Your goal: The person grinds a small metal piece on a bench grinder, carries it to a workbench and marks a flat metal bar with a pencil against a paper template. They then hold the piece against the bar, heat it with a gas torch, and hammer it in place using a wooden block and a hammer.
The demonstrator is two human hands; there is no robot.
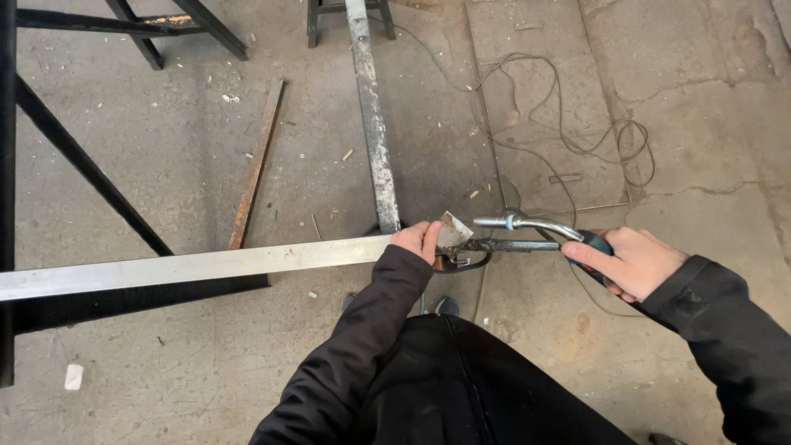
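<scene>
My left hand [417, 240] grips the right end of a long pale metal bar [189, 266] that runs across the view to the left edge, and presses a small shiny metal plate [454, 231] against that end. A dark clamp-like tool [486, 247] sits at the same joint. My right hand [631, 262] holds a welding torch [540, 227] by its blue and black handle. Its curved metal neck points left, with the tip just right of the small plate. Both arms wear black sleeves.
The floor is cracked concrete [700, 132]. A grey steel bar [372, 124] runs away from the joint toward a dark stand at the top. A rusty flat strip [257, 161] lies to the left. A thin cable [568, 124] loops over a floor hatch. Black frame legs [82, 165] stand at left.
</scene>
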